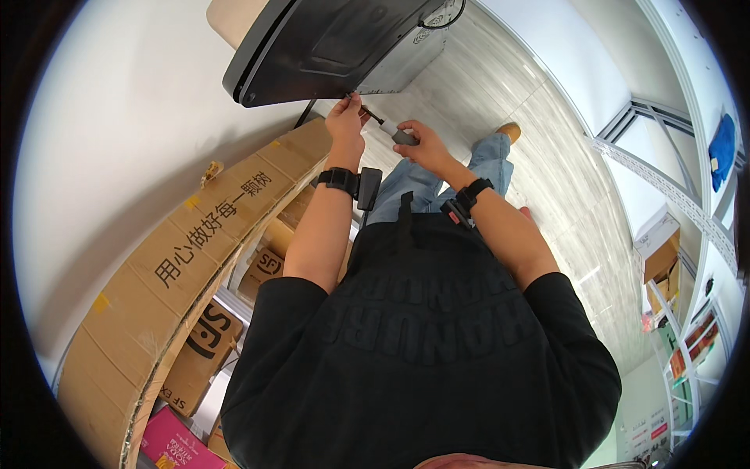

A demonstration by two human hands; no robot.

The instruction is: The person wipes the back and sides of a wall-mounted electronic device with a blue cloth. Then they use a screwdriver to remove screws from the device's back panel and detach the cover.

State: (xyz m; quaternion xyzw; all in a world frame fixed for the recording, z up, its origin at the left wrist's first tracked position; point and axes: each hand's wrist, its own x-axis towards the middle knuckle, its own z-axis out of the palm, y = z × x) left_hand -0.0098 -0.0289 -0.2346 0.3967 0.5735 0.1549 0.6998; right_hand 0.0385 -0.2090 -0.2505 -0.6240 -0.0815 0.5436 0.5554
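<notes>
My right hand (pixel 426 146) is wrapped around the grey handle of a screwdriver (pixel 401 137). Its dark shaft points up and left toward the lower edge of a large black panel-like housing (pixel 328 51). At that edge, my left hand (pixel 346 119) is closed, its fingertips pinched together beside the shaft's far end. What those fingertips hold is too small to make out. The housing is tilted, with rounded corners and a thick rim. A black cable (pixel 443 25) loops from its upper right side.
A long cardboard box (pixel 141 313) lies along the white wall at left, with smaller cartons (pixel 205 344) and a pink box (pixel 176 442) beside it. Pale wood-look floor (pixel 539 141) spreads to the right. Metal-framed shelving (pixel 664 152) holding boxes lines the right side.
</notes>
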